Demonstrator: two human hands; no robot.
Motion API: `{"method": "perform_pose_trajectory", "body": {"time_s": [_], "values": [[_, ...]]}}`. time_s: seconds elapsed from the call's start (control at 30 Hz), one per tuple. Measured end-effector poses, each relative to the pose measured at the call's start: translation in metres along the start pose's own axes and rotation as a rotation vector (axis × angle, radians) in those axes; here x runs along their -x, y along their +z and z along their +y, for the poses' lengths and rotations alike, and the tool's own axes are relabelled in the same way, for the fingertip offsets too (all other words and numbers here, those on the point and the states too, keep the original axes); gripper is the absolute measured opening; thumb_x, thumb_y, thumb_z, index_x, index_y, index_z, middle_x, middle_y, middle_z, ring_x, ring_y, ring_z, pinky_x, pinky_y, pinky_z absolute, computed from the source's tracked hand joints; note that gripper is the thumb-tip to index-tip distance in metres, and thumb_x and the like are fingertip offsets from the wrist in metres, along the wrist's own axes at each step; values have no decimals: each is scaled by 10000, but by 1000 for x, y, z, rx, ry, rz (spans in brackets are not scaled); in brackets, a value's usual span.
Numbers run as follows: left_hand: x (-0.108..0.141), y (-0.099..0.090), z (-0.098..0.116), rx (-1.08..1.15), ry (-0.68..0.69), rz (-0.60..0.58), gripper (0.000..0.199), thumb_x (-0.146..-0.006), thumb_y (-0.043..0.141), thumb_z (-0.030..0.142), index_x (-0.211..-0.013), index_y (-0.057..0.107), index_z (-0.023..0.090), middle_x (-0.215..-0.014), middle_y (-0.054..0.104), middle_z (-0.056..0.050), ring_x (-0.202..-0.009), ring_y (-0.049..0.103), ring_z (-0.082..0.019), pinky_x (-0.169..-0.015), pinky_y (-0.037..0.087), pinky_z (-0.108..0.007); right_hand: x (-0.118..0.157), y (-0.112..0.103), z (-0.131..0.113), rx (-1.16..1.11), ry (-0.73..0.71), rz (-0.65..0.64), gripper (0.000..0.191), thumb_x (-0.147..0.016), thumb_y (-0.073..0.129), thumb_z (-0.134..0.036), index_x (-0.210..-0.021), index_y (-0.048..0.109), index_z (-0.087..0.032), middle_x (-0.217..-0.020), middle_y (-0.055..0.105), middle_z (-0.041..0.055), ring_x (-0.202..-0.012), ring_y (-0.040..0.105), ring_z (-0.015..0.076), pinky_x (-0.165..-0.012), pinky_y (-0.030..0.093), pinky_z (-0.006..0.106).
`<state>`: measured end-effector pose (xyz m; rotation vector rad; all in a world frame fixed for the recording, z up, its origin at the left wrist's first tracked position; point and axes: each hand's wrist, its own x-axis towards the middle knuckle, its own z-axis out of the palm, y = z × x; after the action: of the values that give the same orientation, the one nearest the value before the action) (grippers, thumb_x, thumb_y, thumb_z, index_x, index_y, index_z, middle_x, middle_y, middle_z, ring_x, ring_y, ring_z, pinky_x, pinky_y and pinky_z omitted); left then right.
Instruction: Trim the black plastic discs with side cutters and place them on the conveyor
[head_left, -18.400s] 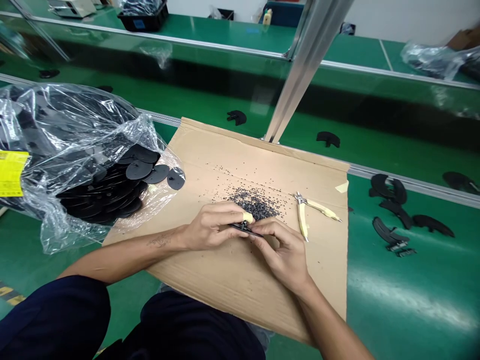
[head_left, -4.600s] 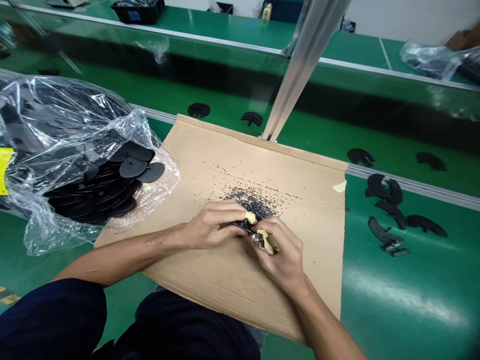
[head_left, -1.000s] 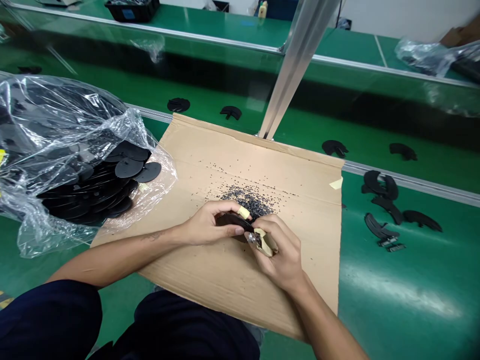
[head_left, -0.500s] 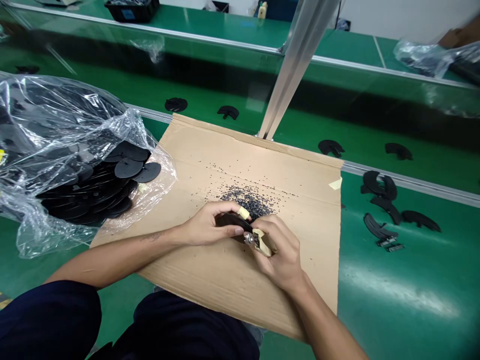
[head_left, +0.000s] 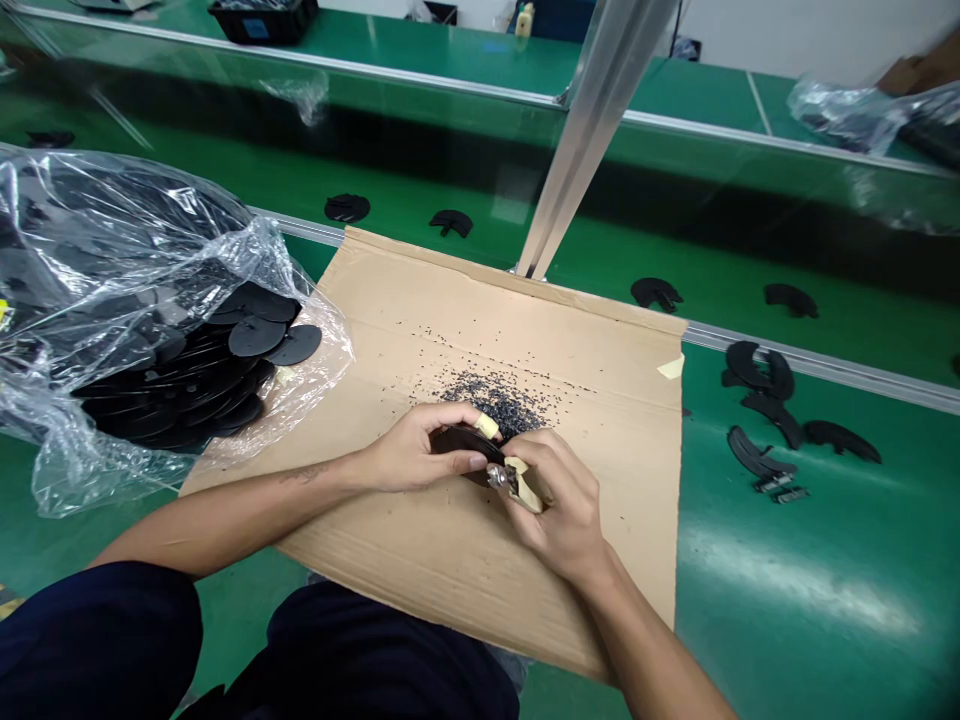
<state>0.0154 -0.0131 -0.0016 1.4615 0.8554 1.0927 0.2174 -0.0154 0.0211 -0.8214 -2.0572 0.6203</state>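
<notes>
My left hand (head_left: 420, 447) is closed around a thin black disc (head_left: 466, 440), thumb on the near side, with pale yellow tape on one finger. My right hand (head_left: 562, 495) meets it at the disc's right edge, its fingers curled on a small shiny metal tool (head_left: 498, 478) whose kind I cannot make out. Pale yellow wrapping shows at its fingers too. Part of the disc and most of the tool are hidden by the fingers. Just beyond both hands lies a scattered heap of tiny black bits (head_left: 499, 398) on a cardboard sheet (head_left: 420, 540).
On the left, a clear plastic bag (head_left: 120, 240) spills a pile of black discs (head_left: 202, 375) beside the cardboard. Curved black parts (head_left: 761, 370) lie on the green table at right. A metal post (head_left: 592, 140) rises behind the cardboard, and more black parts (head_left: 450, 222) sit beyond the rail.
The black parts beyond the rail have shifted slightly to the left. Both hands, the disc and the tool stay almost in place.
</notes>
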Motion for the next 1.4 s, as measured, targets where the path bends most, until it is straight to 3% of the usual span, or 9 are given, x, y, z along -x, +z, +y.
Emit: {"method": "perform_pose_trajectory", "body": {"time_s": [0.37,0.5,0.7,1.03,1.4], "values": [[0,1,1,-10,-14,11,223,-838,758,276,-1023,706,163,-961,747,-58,-876,704,-156,-817,582,-276,0,0,0,-14,-5,4,198,-856,624,-91,-1012,581,-206,-849,633,59,-767,613,195,-653,499,337],[1,2,4,-75,6,39,213,-826,768,273,-997,715,157,-930,749,-58,-846,710,-156,-775,585,-265,1,0,0,-60,53,13,183,-866,615,-86,-992,580,-215,-857,628,56,-764,604,187,-652,494,332],[0,1,8,-209,132,90,199,-823,769,228,-999,709,158,-880,735,-48,-799,693,-142,-746,582,-266,-3,1,-3,-134,154,58,132,-868,638,-117,-946,603,-217,-864,644,39,-751,606,169,-640,477,305],[-2,-1,6,-235,268,81,159,-888,707,254,-1024,698,172,-948,710,-70,-890,667,-163,-792,577,-318,-6,-2,-1,-193,219,43,134,-844,695,-170,-935,609,-220,-879,650,28,-749,604,168,-644,477,299],[-4,-4,11,-314,313,148,165,-880,721,257,-1017,710,166,-945,719,-68,-893,671,-163,-810,580,-327,-6,-6,12,74,118,-35,226,-836,556,-70,-1005,602,-213,-898,647,60,-798,610,200,-683,488,330]]}}
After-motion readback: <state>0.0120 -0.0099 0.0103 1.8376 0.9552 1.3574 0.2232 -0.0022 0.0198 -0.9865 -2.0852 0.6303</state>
